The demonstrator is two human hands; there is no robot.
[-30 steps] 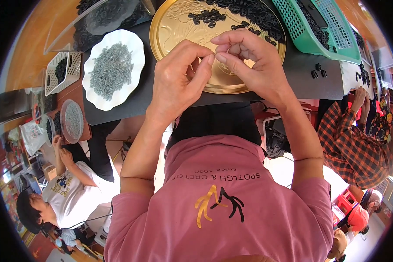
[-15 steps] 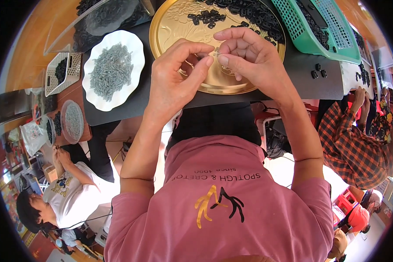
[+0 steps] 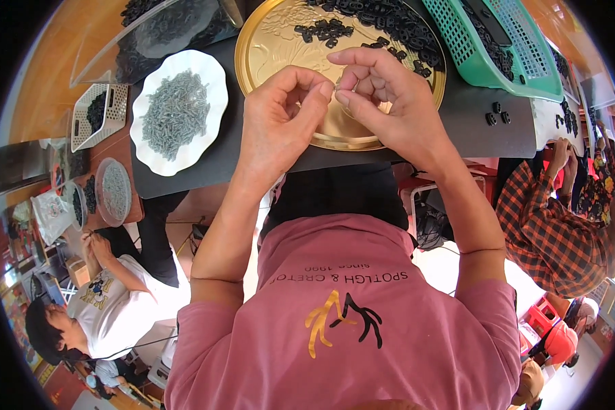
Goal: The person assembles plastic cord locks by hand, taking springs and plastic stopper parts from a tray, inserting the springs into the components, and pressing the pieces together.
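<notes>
Above the front of a round gold tray (image 3: 301, 68), my left hand (image 3: 285, 116) and my right hand (image 3: 394, 102) nearly meet at the fingertips. On the left, thumb and index finger are pinched together; whatever they hold is hidden. My right hand has its thumb near bent fingers, with the index finger arched above. Something tiny seems to lie between the fingertips, too small to name. Loose black plastic pieces (image 3: 323, 31) lie on the tray. To the left, a white scalloped plate (image 3: 219, 102) bears a heap of small grey metal springs (image 3: 175, 113).
A green perforated basket (image 3: 461, 65) of black parts stands at the right, with 3 black pieces (image 3: 498, 113) nearby. At the far left are a clear bin (image 3: 92, 68) and a white basket (image 3: 118, 113). Other people sit on both sides.
The tiny light-coloured wire piece between my fingertips is now mostly hidden. My left hand has shifted slightly right, and my right thumb and fingers have drawn closer together.
</notes>
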